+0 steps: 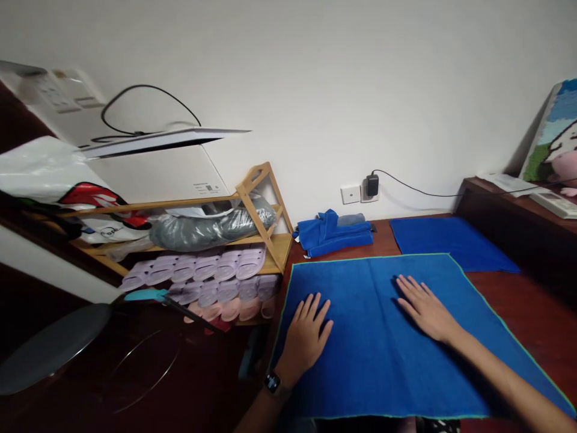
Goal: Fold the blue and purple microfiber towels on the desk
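Observation:
A large blue cloth point(365, 349) with a green edge lies spread over the dark red table. My left hand point(306, 334) rests on its left part, fingers spread, a watch on the wrist. On the upper right part of the cloth, my right hand point(426, 310) is palm down with its fingers apart. Neither hand grips anything. Behind the cloth sits a pile of crumpled blue cloths point(336, 234). A folded blue cloth point(451, 240) lies flat at the back right, partly beside the large one.
On the left stands a wooden rack point(282, 249) with slippers point(216, 264), a plastic-wrapped bundle point(202, 228) and a white box point(162, 171). A black adapter point(372, 184) is plugged into the wall. A raised ledge point(500, 192) borders the right side. A round stool point(54, 346) is lower left.

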`<move>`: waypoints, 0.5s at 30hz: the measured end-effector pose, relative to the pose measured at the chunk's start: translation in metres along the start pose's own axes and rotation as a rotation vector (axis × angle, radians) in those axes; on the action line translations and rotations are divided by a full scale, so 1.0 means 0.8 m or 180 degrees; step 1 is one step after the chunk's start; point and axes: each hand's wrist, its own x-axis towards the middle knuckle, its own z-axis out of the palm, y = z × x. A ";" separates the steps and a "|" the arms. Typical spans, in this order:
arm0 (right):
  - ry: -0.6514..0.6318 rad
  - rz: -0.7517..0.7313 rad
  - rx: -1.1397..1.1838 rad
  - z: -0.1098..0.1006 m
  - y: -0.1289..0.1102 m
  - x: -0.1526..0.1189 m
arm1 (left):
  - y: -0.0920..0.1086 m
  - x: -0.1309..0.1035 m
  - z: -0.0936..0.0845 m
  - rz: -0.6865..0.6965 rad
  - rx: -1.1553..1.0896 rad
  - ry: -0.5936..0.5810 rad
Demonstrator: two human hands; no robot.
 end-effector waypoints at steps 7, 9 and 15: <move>-0.0105 0.0043 -0.0042 0.012 0.010 -0.018 | -0.050 -0.054 -0.002 -0.0404 0.0228 -0.0337; -0.0049 0.0304 -0.0072 0.009 0.056 -0.027 | -0.069 -0.070 -0.008 -0.0481 0.0257 -0.0402; 0.0354 0.0946 -0.0027 -0.003 0.117 -0.078 | -0.037 -0.068 -0.023 -0.0390 0.0188 -0.0282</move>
